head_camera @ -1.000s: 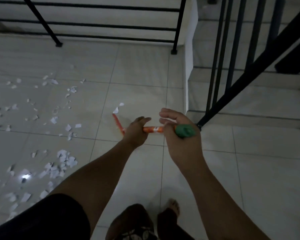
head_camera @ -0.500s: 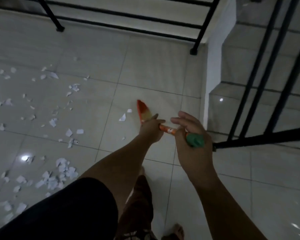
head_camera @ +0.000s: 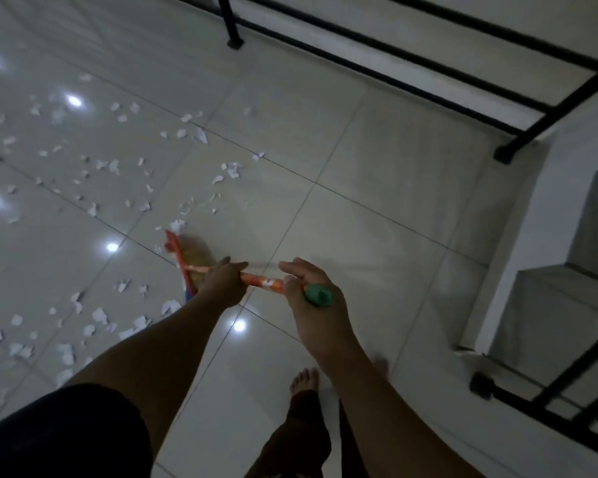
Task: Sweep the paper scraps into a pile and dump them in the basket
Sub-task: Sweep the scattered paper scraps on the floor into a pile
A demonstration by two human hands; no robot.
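I see one broom [head_camera: 261, 281] with an orange handle, a green cap [head_camera: 318, 295] at the near end and a red head [head_camera: 187, 257], blurred, low over the floor [head_camera: 359, 219] at the right edge of the litter. My left hand [head_camera: 225, 281] is wrapped fully round the handle partway down. My right hand [head_camera: 311, 298] holds it just beside the cap, thumb and lower fingers curled on, forefinger stretched out loose.

The paper scraps [head_camera: 100, 314] are small, white and torn, and there are too many to count, several dozen at least. They lie spread over the glossy grey tiles to the left, thicker near the bottom left, with a few just beside the broom head.

A black metal railing [head_camera: 229, 22] runs across the top. Pale steps [head_camera: 567, 305] drop away on the right behind more black bars. One bare foot [head_camera: 304, 377] stands below my hands, well apart from the scraps.
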